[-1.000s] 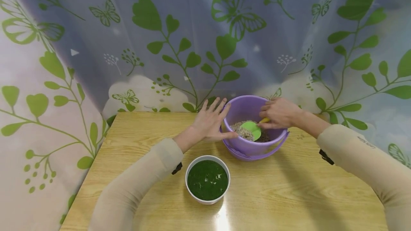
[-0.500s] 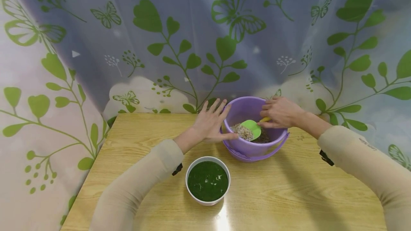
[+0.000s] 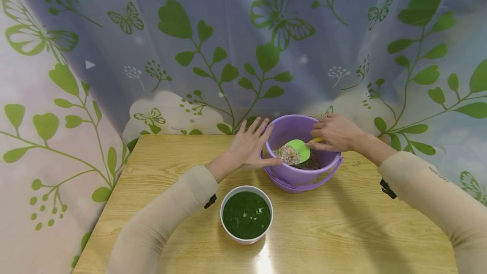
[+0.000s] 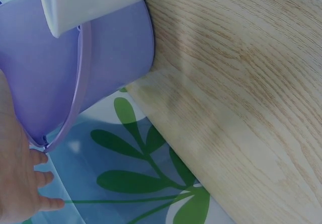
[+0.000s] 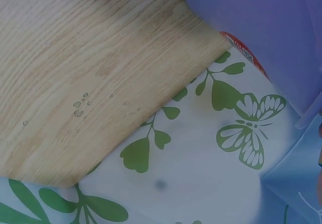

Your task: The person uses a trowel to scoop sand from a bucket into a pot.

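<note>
A purple bucket (image 3: pixel 293 177) stands near the table's back edge, its handle hanging at the front. My left hand (image 3: pixel 248 145) rests with spread fingers against the bucket's left rim; its fingers (image 4: pixel 50 203) also show in the left wrist view. My right hand (image 3: pixel 336 134) reaches over the right rim and grips the yellow handle (image 3: pixel 316 140) of a small green toy shovel (image 3: pixel 303 150). Its blade lies inside the bucket beside pale granules (image 3: pixel 288 154), with darker, soil-like material (image 3: pixel 312 163) to their right. In the right wrist view the hand barely shows at the edge.
In front of the bucket, a white bowl (image 3: pixel 247 241) holds dark green liquid with light reflections. The wooden table (image 3: pixel 323 231) ends at a curtain (image 3: pixel 213 7) printed with leaves and butterflies, close behind the bucket. Shadows fall across the table's right side.
My right hand has shifted slightly to the right and up with the shovel, whose blade has moved the same way. The left hand, bucket and bowl stay in place.
</note>
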Tool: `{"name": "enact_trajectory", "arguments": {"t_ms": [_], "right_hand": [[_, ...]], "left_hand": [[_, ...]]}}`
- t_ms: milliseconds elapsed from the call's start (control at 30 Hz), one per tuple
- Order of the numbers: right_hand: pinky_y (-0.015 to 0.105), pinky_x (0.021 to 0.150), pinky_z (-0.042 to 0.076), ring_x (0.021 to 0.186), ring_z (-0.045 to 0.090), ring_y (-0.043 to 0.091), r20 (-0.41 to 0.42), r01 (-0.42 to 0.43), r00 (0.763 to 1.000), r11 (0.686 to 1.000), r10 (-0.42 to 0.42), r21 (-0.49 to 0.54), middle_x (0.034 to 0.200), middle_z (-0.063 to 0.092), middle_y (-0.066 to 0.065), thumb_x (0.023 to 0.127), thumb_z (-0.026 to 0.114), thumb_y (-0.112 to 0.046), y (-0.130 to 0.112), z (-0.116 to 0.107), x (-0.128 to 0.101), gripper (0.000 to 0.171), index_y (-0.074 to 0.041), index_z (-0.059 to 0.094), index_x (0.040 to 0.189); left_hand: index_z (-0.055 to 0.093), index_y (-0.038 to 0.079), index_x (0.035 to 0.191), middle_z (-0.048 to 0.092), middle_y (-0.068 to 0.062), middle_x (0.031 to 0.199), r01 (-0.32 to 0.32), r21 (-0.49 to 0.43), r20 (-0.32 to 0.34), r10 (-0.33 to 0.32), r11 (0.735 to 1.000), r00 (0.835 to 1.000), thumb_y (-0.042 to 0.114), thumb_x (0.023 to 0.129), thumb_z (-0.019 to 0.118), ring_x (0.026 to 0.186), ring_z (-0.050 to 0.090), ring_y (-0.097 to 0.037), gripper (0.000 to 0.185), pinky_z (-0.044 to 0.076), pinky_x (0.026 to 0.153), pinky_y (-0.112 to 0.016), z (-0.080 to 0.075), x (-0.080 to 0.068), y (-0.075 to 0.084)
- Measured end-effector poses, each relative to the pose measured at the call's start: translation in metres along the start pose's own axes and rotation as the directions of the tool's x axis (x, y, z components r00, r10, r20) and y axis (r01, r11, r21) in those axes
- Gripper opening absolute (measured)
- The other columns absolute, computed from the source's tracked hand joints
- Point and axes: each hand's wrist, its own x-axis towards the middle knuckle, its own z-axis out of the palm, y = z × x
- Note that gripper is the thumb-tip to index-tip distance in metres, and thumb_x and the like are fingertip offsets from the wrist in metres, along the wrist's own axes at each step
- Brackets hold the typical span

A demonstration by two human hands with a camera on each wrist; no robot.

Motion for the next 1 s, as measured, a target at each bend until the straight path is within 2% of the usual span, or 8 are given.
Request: {"name": "enact_trajectory", "arguments": {"t_ms": [467, 633, 1000], "right_hand": [[0.041, 0.077, 0.061, 0.082, 0.068, 0.022, 0.037, -0.06, 0.998, 0.998, 0.059, 0.027, 0.084, 0.074, 0.0, 0.095, 0.071, -0.048, -0.001, -0.004, -0.002, 0.03, -0.018, 0.073, 0.087], [0.041, 0.078, 0.06, 0.084, 0.069, 0.022, 0.058, -0.069, 0.996, 0.997, 0.068, 0.02, 0.087, 0.076, 0.001, 0.096, 0.069, -0.05, 0.001, -0.006, -0.002, 0.032, -0.018, 0.074, 0.09], [0.042, 0.077, 0.06, 0.085, 0.069, 0.024, 0.062, -0.096, 0.994, 0.995, 0.095, 0.021, 0.088, 0.077, 0.002, 0.096, 0.069, -0.05, 0.004, -0.01, -0.004, 0.033, -0.018, 0.074, 0.088]], "left_hand": [[0.008, 0.015, 0.172, 0.016, -0.011, 0.179, 0.004, -0.002, 0.0, -0.004, 1.0, 1.0, 0.096, 0.087, 0.032, 0.167, 0.016, -0.033, 0.119, 0.024, 0.133, -0.064, 0.0, -0.001, 0.0], [0.008, 0.015, 0.172, 0.016, -0.01, 0.18, 0.0, 0.031, -0.003, 0.0, 1.0, 1.0, 0.097, 0.087, 0.03, 0.167, 0.016, -0.033, 0.12, 0.026, 0.132, -0.064, -0.002, -0.001, 0.001], [0.008, 0.016, 0.172, 0.015, -0.009, 0.18, 0.0, 0.054, 0.003, 0.0, 0.999, 1.0, 0.097, 0.086, 0.029, 0.167, 0.016, -0.033, 0.12, 0.026, 0.132, -0.063, -0.006, -0.003, 0.0]]}}
